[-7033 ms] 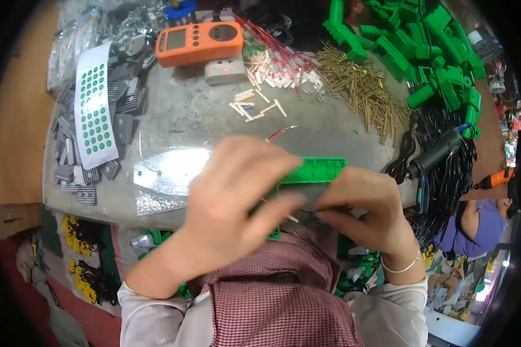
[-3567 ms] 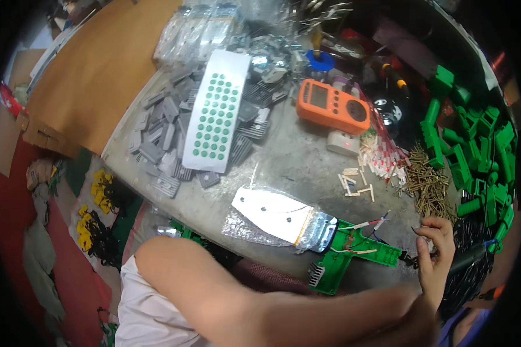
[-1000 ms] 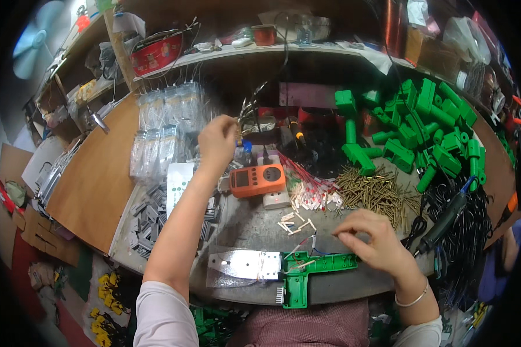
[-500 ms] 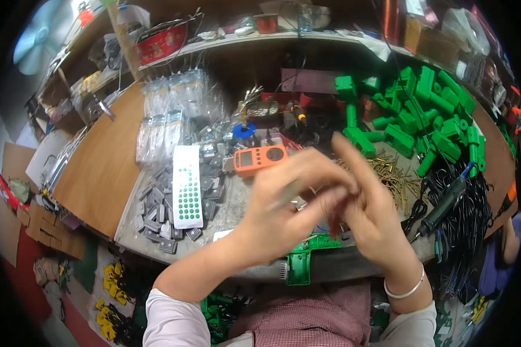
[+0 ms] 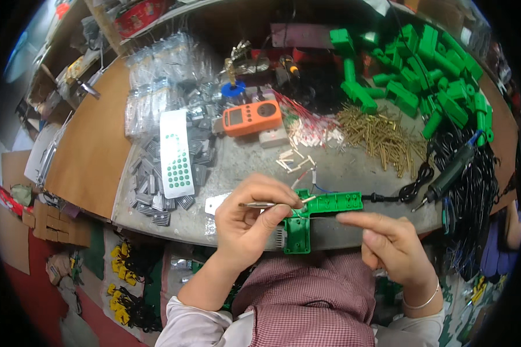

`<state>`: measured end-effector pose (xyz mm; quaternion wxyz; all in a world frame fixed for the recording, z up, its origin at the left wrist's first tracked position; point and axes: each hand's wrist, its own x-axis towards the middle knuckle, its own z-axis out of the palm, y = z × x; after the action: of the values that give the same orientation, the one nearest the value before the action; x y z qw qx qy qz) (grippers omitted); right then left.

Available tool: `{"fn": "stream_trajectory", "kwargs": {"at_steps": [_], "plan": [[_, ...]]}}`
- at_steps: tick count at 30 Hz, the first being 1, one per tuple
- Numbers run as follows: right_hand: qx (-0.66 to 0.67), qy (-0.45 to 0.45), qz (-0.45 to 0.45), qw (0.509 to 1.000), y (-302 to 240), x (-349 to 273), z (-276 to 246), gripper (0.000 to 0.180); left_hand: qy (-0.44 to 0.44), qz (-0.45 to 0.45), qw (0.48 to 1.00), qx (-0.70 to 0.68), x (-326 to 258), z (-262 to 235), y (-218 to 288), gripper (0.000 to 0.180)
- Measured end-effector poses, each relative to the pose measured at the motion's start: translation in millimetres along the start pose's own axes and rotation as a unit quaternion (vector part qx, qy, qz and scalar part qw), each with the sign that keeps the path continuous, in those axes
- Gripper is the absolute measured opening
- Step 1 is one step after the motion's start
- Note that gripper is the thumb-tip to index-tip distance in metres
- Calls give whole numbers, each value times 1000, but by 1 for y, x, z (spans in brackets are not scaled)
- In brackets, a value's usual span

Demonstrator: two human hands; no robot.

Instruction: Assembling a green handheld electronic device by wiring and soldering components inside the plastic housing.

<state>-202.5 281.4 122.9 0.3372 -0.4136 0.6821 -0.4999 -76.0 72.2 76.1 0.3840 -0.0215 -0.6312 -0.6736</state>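
My left hand [image 5: 252,217] is closed in a pinch round a slim metallic rod [image 5: 257,205], with a pale stick-like end showing past the fingertips. Right below lies an opened green plastic housing half [image 5: 330,202], T-shaped, at the table's near edge. Coloured wires [image 5: 314,179] rise from it, and a black cord [image 5: 382,198] leaves its right end. My right hand [image 5: 396,246] is at the housing's right, index finger stretched toward it and thumb apart from the fingertip. A thin wire [image 5: 325,218] runs to that fingertip; whether it is gripped is unclear.
Grey finned blocks [image 5: 150,179] and a green-dotted sticker sheet [image 5: 176,156] lie left. An orange meter [image 5: 252,118] stands mid-table. Brass rods [image 5: 382,139], small white sleeves [image 5: 295,159] and green housings [image 5: 411,75] lie beyond. A soldering iron [image 5: 446,176] and black cords [image 5: 474,191] sit right.
My hands, held together above the housing and blurred before, have come lower and apart, the right one moving to the right. The rod now shows in my left hand. The view has tilted down.
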Motion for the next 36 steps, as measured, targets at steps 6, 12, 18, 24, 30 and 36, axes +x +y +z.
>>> {"fn": "stream_trajectory", "kwargs": {"at_steps": [6,12,18,24,30,36], "plan": [[-97,28,2,995,8,-1,-5,30,-131,76,921,359,5,-14,16,25],[-139,-16,-91,986,14,-7,-10,29,-258,82,843,466,-1,-16,25,26],[-151,-189,-72,968,21,-12,-28,54,-447,-108,842,283,1,-35,41,11],[-146,-168,-63,973,40,-13,-20,50,-420,-149,839,310,-12,-36,27,16],[-240,-105,-109,959,30,-18,-4,58,-396,17,807,438,-29,-10,23,26],[-264,-75,-82,958,19,-23,5,46,-333,-64,797,499,-29,-13,23,18]]}}
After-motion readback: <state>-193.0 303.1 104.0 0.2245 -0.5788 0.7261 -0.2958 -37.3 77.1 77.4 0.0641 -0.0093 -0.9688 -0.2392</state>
